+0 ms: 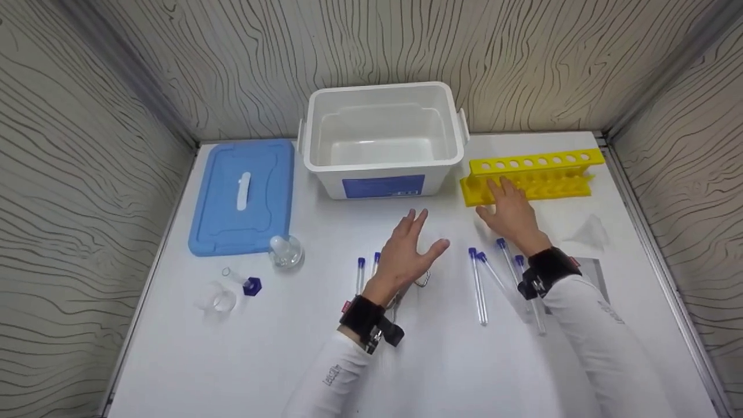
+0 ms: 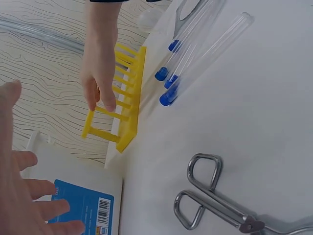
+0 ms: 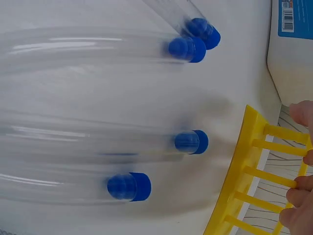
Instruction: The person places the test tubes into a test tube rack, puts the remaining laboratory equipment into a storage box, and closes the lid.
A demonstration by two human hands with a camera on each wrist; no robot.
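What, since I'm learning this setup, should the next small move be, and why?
Probably close the right hand on the yellow rack to steady it: that hand is right at the rack, which appears empty, while blue-capped tubes lie loose nearby.

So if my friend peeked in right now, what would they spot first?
Probably the bright yellow test tube rack at the back right, with the right hand at its left end. Next might be the big white bin standing open at the back middle, and the flat blue lid lying on the table to its left.
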